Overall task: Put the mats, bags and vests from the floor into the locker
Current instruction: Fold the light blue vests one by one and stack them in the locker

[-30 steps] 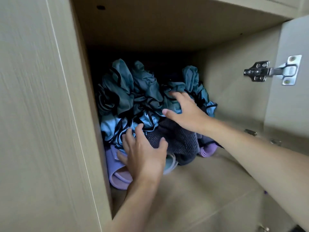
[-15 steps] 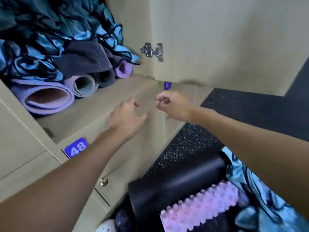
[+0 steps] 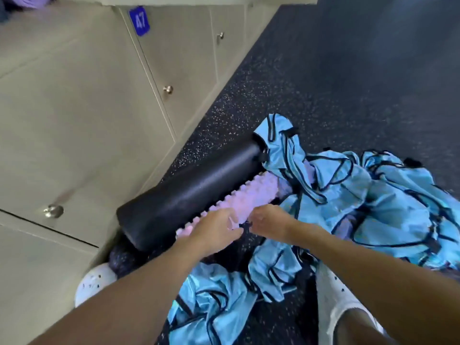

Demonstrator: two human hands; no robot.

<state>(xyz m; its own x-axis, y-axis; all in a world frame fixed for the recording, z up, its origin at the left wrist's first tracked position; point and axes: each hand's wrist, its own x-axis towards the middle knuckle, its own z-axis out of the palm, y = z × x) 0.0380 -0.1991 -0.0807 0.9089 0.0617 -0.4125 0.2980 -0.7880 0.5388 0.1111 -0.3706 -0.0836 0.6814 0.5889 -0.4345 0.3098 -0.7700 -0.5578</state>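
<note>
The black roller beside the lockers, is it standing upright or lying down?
Lying down. The black roller rests lengthwise on the speckled floor, with the pink knobbed roller alongside it.

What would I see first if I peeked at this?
A big heap of shiny blue vests on the dark floor, at the right. Left of it a fat black roller and a bumpy pink roller lie side by side near the lockers. The left hand and right hand nearly meet by the pink one.
</note>
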